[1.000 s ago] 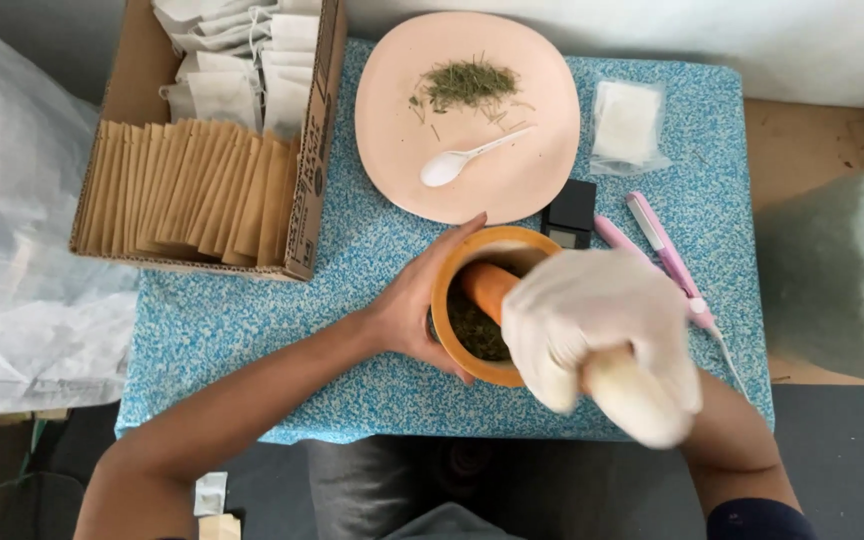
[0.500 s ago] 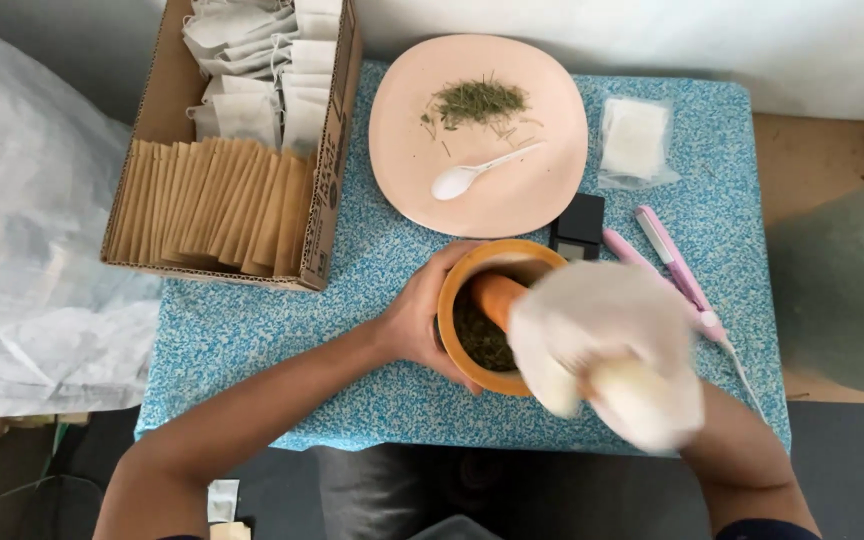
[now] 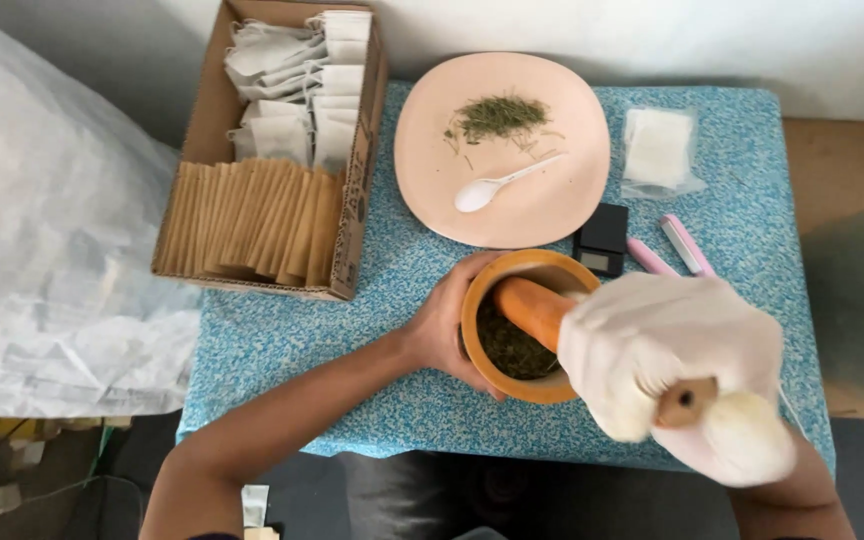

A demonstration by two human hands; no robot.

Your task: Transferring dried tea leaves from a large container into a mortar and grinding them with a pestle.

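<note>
The bare left hand (image 3: 447, 325) cups the orange mortar (image 3: 524, 325) near the bench (image 3: 282, 345) front edge, fingers wrapped around its wall to steady it, while the gloved right hand (image 3: 667, 355) closes its fingers around the pestle (image 3: 537, 308), pressing dried green herbs (image 3: 507, 348).

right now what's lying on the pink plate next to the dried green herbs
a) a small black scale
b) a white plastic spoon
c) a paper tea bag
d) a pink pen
b: a white plastic spoon lies on the pink plate just below the dried green herbs, while the small black scale and the pink pens sit off the plate on the blue table.
</note>
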